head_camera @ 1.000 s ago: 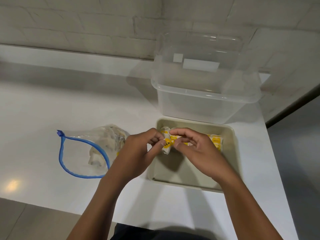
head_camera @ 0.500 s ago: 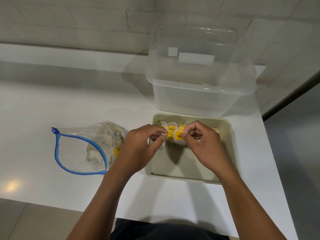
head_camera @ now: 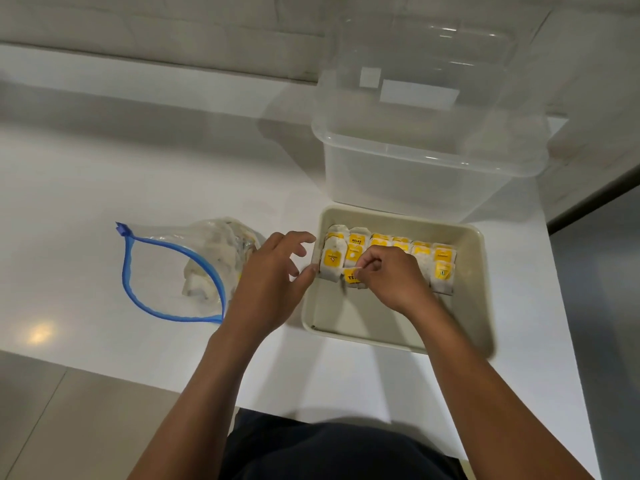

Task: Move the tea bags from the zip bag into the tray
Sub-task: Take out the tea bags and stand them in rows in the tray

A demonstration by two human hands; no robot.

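Now the right hand [head_camera: 391, 278] pinches a tea bag [head_camera: 352, 277] inside the tray [head_camera: 474, 292].

Probably a home kitchen: white counter [head_camera: 104, 188], tiled wall [head_camera: 173, 26], clear storage tub [head_camera: 415, 168].

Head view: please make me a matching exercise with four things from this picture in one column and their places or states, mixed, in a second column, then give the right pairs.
Things:
1. zip bag
2. tray
3. clear plastic box
4. right hand

Places or states:
A. pinches a tea bag tag
B. lies open on the counter, left of the tray
C. holds rows of tea bags along its far side
D. stands behind the tray, by the wall

Pairs: 1-B, 2-C, 3-D, 4-A
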